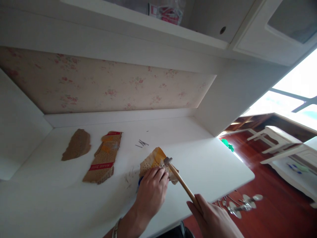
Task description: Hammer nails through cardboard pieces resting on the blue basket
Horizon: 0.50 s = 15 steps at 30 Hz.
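My right hand (213,216) is closed round the wooden handle of a small hammer (182,183). Its metal head (167,161) rests over a perforated piece of cardboard (153,162) on the white desk (210,158). My left hand (152,190) lies on that cardboard just left of the hammer head, fingertips pinched together on something too small to make out. A blue object (140,181) peeks out under the left hand.
Two more cardboard scraps lie to the left, a plain brown one (76,144) and one with red stripes (105,157). Several loose nails (142,143) sit behind the cardboard. The desk edge (237,185) drops to a red floor with metal parts (241,203).
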Available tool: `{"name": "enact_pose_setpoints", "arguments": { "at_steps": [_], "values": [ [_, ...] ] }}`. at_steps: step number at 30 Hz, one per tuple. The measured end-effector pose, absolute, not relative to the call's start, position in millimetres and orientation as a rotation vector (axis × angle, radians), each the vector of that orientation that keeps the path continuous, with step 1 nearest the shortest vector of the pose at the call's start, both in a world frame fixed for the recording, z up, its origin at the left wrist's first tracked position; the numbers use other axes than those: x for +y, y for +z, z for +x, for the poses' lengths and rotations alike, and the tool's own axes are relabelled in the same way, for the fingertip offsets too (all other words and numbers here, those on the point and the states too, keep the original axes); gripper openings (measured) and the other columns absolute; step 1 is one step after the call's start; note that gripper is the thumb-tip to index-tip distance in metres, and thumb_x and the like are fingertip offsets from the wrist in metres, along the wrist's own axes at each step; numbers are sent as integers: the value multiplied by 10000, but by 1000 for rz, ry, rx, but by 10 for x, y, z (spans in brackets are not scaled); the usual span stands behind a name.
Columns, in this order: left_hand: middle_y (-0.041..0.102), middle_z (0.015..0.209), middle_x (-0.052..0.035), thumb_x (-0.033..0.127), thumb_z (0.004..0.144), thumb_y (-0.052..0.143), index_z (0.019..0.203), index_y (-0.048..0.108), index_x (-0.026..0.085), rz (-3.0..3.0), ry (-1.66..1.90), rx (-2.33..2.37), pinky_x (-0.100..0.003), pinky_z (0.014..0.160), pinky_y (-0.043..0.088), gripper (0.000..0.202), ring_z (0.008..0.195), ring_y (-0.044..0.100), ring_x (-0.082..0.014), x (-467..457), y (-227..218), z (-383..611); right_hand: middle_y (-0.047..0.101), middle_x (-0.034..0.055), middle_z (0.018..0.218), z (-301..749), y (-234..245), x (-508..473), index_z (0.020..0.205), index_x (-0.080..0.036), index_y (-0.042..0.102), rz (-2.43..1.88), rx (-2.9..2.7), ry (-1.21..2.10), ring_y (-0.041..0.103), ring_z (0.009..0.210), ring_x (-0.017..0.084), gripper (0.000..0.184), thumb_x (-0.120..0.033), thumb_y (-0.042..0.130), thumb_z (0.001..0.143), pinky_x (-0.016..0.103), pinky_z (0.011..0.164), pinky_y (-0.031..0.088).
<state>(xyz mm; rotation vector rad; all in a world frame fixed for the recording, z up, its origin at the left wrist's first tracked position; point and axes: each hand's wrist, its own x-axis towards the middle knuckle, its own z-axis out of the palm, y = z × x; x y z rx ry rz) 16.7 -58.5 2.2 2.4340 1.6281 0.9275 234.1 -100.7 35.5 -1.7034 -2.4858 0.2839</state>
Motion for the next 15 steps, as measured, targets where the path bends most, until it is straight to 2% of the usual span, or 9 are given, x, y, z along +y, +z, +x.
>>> {"name": "enact_pose_setpoints", "arguments": {
  "at_steps": [5,10,15],
  "values": [
    [681,1147,-63,178,923,530,1162,637,211,2420,926,1622,-427,976,501,264,1098,602,-232,-585,32,153,621,-33,535,2343,379,-991,744,-273,434,-1695,-2373,388,644,471,203,305,-423,389,1006,260,456,323],
    [686,1148,-60,178,917,541,1138,658,211,2410,957,1606,-411,955,521,252,1103,602,-228,-592,20,151,628,-11,550,2293,437,-1021,773,-271,505,-1673,-2055,557,604,456,189,346,-549,416,959,245,471,409],
    [702,1099,-45,204,941,511,1092,675,217,2395,1048,1573,-379,968,505,224,1062,612,-205,-555,124,-9,535,-35,494,2229,339,-1096,715,-249,560,-1706,-1707,595,508,410,149,476,-686,454,871,227,448,408]
  ]
}}
